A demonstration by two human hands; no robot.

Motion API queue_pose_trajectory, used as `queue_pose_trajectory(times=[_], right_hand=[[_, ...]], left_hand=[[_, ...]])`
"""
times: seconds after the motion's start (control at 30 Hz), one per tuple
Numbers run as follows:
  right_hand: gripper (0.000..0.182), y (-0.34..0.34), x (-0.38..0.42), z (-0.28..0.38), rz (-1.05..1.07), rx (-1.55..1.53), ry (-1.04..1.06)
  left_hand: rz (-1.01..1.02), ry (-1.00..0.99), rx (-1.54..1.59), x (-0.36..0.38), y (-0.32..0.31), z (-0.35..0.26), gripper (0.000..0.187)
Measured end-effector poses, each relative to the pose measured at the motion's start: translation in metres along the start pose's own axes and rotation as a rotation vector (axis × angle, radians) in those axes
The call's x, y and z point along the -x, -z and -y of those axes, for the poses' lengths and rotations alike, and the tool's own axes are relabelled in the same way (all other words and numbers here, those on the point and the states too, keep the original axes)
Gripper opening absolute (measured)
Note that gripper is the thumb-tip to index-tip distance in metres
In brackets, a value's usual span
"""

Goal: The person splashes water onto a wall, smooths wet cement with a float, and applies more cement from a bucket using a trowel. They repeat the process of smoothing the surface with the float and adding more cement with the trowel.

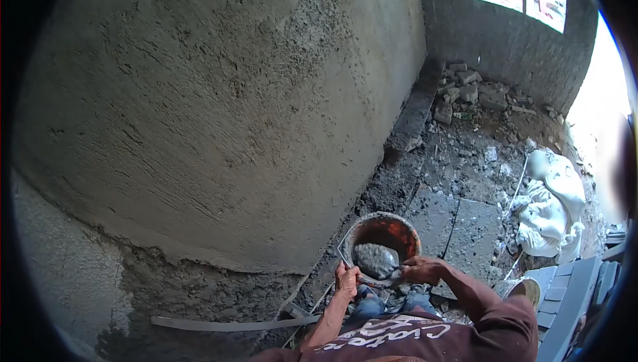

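A mortar-smeared bucket [415, 232] with a reddish inside stands in front of my legs, close to the plastered wall. My left hand [346, 278] is closed at its near left edge, where the wire bail comes down. My right hand [423, 270] grips a trowel at the near right side of the rim. Grey wet mortar [373, 259] lies heaped inside the bucket; it covers most of the trowel's blade, and the handle is hidden in my fingers.
Wet grey plaster coats the large wall [252, 116] at left. A long pale strip [232, 323] lies along its foot. White sacks [548, 209], broken blocks [468, 89] and rubble cover the floor at right. Beside my right elbow are another bucket [530, 290] and stacked grey slabs [565, 295].
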State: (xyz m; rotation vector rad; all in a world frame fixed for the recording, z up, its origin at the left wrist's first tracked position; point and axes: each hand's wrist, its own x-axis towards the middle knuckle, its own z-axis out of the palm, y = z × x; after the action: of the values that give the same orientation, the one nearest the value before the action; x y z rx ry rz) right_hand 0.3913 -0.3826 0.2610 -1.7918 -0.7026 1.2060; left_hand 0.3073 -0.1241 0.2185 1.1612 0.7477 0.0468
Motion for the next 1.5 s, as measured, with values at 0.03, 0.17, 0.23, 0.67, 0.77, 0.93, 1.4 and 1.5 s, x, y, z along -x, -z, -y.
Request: queue_pose_trajectory(times=[0.03,0.17,0.23,0.67,0.77,0.93,1.4,1.5], right_hand=[[0.031,0.002,0.014,0.013,-0.086,-0.121,-0.145],[0.015,0.004,0.045,0.021,-0.255,-0.744,-0.157],[0.015,0.008,0.055,0.022,-0.410,-0.874,-0.102],[0.030,0.193,0.128,0.033,-2.460,-0.179,0.456],[0.029,0.286,0.063,0.054,-2.986,0.583,-0.121],[0.029,0.288,-0.243,0.269,-1.950,0.260,0.722],[0.029,-0.027,-0.124,0.040,-0.129,0.611,-0.190],[0.029,-0.017,-0.104,0.021,-0.093,0.544,-0.235]], left_hand=[[0.035,0.015,0.034,-0.004,-0.004,0.001,0.029],[0.102,0.032,0.079,-0.027,-0.011,0.000,0.033],[0.125,-0.002,0.106,-0.028,-0.015,-0.018,0.039],[-0.012,0.018,-0.076,-0.077,0.117,-0.068,0.043],[-0.066,-0.009,-0.054,-0.078,0.161,-0.056,0.047],[-0.229,-0.009,0.007,-0.047,0.168,-0.071,0.055],[-0.324,-0.091,-0.154,0.001,0.107,-0.018,0.047],[-0.147,-0.213,-0.358,0.013,0.063,-0.014,0.043]])
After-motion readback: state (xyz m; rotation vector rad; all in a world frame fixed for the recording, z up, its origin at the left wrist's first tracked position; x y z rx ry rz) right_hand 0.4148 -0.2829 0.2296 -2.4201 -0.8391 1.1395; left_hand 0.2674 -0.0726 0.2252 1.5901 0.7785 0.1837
